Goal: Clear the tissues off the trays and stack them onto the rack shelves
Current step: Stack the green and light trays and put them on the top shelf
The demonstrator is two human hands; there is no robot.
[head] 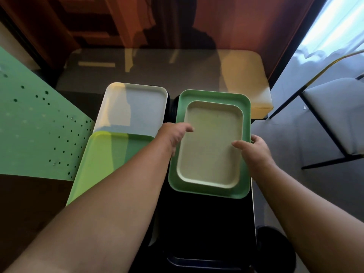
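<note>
Gripping the green tray point(244, 107) at centre frame: left hand point(174, 135) on one long edge, right hand point(254, 150) on the other. Nested inside, a cream tray point(211, 142)

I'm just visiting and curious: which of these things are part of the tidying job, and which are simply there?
Part of the job:
cream tray
green tray under it
white tray
lime tray
left hand
right hand

Just there:
table
chair

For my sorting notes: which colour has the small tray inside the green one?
Cream, slightly greenish, the small tray; seen best in the head view.
</note>
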